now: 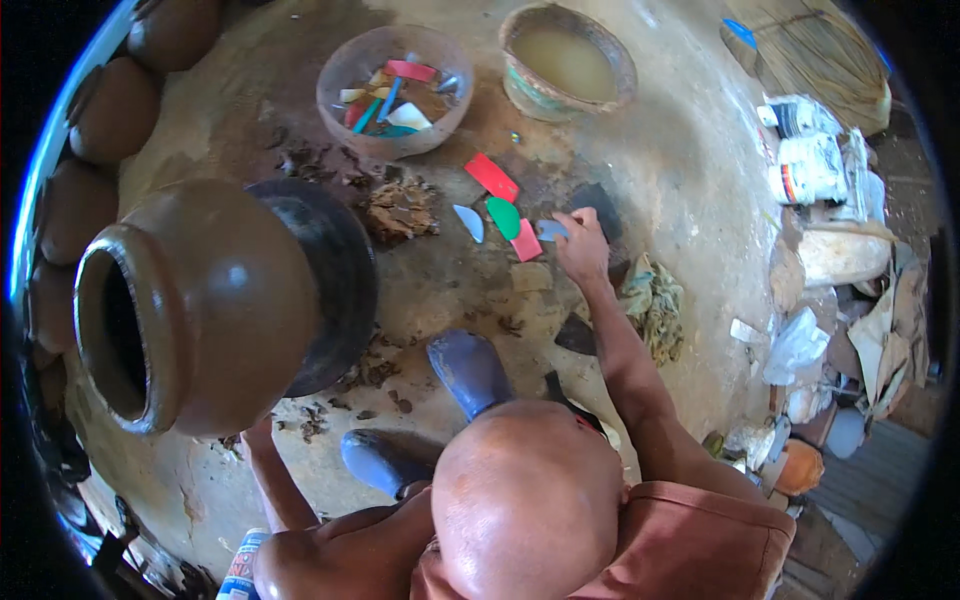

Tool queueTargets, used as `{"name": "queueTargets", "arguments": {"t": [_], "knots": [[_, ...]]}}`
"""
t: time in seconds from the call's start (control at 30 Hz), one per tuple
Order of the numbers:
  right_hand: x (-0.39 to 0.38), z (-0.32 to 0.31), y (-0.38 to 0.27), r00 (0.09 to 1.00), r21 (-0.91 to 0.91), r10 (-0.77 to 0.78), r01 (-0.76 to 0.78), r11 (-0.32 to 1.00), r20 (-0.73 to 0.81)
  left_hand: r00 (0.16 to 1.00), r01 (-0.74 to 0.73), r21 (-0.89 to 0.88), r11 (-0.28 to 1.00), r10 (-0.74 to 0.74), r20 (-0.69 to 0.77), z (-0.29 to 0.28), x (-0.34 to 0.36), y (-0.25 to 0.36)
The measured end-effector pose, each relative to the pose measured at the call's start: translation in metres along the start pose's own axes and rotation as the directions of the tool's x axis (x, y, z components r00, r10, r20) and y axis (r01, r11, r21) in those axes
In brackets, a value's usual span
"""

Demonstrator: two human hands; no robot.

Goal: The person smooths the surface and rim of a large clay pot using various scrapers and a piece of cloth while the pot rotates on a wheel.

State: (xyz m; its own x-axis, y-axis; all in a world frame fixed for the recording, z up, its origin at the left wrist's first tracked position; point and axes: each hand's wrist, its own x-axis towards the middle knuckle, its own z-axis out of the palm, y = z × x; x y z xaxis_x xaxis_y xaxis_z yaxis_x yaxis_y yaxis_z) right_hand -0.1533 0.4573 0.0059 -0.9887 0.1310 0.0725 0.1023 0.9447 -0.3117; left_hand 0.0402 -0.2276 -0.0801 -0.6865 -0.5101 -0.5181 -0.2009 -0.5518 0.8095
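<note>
My right hand (583, 245) reaches down to the floor, its fingers closed on the edge of a pale blue scraper (551, 230). Close by lie a red rectangular scraper (492, 177), a green rounded one (503, 217), a pink one (525, 241) and a light blue half-moon one (468, 223). A dark flat square (598, 211) is just behind that hand. At the left stands a large brown clay pot (230, 290), tipped with its mouth toward the left, against a dark round base (335, 280). My left hand (258, 430) is at the pot's underside, its fingers hidden by the pot.
A clear plastic bowl (330, 105) holds several scrapers and tools. Beside it stands a bucket (525, 95) of cloudy water. Clay scraps (402, 207) and a crumpled cloth (655, 310) lie on the floor. More pots (115, 110) line the left; containers (810, 168) and clutter fill the right.
</note>
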Motion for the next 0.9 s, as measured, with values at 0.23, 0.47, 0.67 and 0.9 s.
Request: {"name": "queueTargets", "arguments": {"t": [0.23,0.47,0.67,0.9], "knots": [[0.01,-0.021,-0.021,0.998,0.148,-0.033,0.04,0.988,-0.049,0.99,0.057,0.121,0.991,-0.041,-0.131,0.012,-0.019,0.015],[0.099,-0.082,-0.165,0.953,0.477,-0.152,0.265,0.838,-0.263,0.975,0.073,0.243,0.967,-0.018,-0.221,0.055,-0.022,0.03],[0.238,-0.059,-0.204,0.893,0.139,-0.436,0.449,0.883,-0.112,0.976,0.049,0.271,0.961,0.012,-0.218,0.091,0.005,0.028],[0.274,0.048,-0.234,0.843,-0.225,-0.502,0.536,0.814,0.191,0.967,0.069,0.251,0.966,-0.003,-0.254,0.075,-0.02,0.024]]}}
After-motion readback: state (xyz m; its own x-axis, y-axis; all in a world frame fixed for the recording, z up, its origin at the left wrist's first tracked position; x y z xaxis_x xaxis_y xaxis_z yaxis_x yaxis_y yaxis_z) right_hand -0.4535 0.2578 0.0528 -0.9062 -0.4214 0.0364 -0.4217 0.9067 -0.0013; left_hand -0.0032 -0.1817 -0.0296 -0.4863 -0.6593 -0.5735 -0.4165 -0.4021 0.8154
